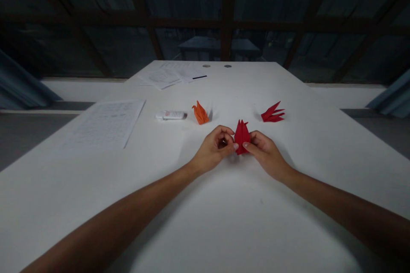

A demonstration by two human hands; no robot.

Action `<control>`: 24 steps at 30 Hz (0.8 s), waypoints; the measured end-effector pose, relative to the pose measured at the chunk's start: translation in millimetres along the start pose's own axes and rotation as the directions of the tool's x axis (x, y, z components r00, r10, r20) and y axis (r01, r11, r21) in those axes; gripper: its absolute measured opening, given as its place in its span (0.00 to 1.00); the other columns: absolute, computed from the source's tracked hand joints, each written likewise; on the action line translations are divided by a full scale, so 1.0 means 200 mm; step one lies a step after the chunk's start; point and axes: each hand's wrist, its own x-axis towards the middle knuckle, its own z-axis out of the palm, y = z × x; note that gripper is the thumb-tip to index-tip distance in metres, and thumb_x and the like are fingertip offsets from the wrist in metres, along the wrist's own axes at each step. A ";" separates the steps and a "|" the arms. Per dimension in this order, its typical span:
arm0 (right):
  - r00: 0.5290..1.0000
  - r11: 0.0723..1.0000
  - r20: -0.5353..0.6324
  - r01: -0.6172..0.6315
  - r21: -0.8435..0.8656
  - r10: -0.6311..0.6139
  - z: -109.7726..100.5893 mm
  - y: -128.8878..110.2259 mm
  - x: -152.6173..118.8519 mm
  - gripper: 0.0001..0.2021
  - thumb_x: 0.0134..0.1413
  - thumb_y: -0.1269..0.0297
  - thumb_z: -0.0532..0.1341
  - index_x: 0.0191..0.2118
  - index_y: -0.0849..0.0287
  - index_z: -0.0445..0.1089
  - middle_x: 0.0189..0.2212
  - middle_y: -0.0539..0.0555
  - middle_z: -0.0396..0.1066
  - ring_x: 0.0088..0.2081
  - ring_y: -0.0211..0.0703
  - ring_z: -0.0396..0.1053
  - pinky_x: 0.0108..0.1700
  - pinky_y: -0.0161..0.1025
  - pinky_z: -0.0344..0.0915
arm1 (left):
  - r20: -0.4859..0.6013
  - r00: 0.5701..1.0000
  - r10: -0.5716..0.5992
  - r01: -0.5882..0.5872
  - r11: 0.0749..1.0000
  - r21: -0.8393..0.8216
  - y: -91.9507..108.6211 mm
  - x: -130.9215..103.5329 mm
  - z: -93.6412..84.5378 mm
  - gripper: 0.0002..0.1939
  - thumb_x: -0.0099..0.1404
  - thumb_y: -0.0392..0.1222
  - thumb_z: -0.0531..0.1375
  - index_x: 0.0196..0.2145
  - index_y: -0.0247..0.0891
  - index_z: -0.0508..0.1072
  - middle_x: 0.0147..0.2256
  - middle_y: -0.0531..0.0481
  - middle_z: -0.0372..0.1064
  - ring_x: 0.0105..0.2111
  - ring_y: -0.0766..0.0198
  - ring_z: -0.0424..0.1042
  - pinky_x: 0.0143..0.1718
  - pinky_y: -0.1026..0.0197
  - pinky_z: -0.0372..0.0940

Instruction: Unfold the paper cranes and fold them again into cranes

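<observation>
Between my two hands is a red folded-paper piece (pixel 242 135), held just above the white table with its points upward. My left hand (pixel 216 147) pinches its lower left edge between thumb and fingers. On the other side, my right hand (pixel 264 151) grips it with the thumb across the front and the fingers behind. An orange origami crane (pixel 200 113) stands on the table beyond my left hand. Farther to the right lies a second red folded-paper piece (pixel 273 113) with several narrow points spreading to the right.
A white tube (pixel 171 115) lies left of the orange crane. Printed sheets (pixel 105 121) rest at the left, with more papers (pixel 166 74) and a dark pen (pixel 200 77) farther back. Two round discs sit near the far edge of the table (pixel 250 222). Dark windows stand behind.
</observation>
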 end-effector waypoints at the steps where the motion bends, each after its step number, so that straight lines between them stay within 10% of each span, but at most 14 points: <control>1: 1.000 0.999 0.005 -0.023 0.033 0.023 0.00 0.00 0.00 0.10 0.56 0.57 0.68 0.38 0.54 0.70 0.32 0.49 0.77 0.34 0.43 0.74 0.42 0.43 0.71 | 0.014 1.000 -0.003 0.003 1.000 -0.004 0.00 0.00 0.00 0.19 0.62 0.44 0.70 0.44 0.38 0.67 0.31 0.55 0.67 0.31 0.68 0.68 0.35 0.63 0.62; 18: 0.998 0.998 0.046 -0.047 -0.037 0.048 -0.03 0.03 0.03 0.07 0.61 0.59 0.63 0.38 0.56 0.72 0.33 0.49 0.71 0.36 0.42 0.68 0.42 0.40 0.65 | 0.007 0.998 0.063 -0.063 0.952 0.298 0.01 -0.01 0.01 0.11 0.61 0.42 0.69 0.37 0.38 0.72 0.48 0.44 0.68 0.46 0.59 0.69 0.41 0.59 0.67; 24: 0.996 0.998 0.069 -0.050 -0.029 0.052 -0.03 0.04 0.03 0.07 0.63 0.59 0.61 0.39 0.55 0.73 0.34 0.49 0.72 0.37 0.42 0.69 0.43 0.41 0.66 | 0.004 1.000 -0.022 0.021 0.984 0.179 0.01 0.00 0.02 0.11 0.62 0.42 0.68 0.38 0.36 0.71 0.38 0.49 0.72 0.36 0.64 0.71 0.39 0.60 0.66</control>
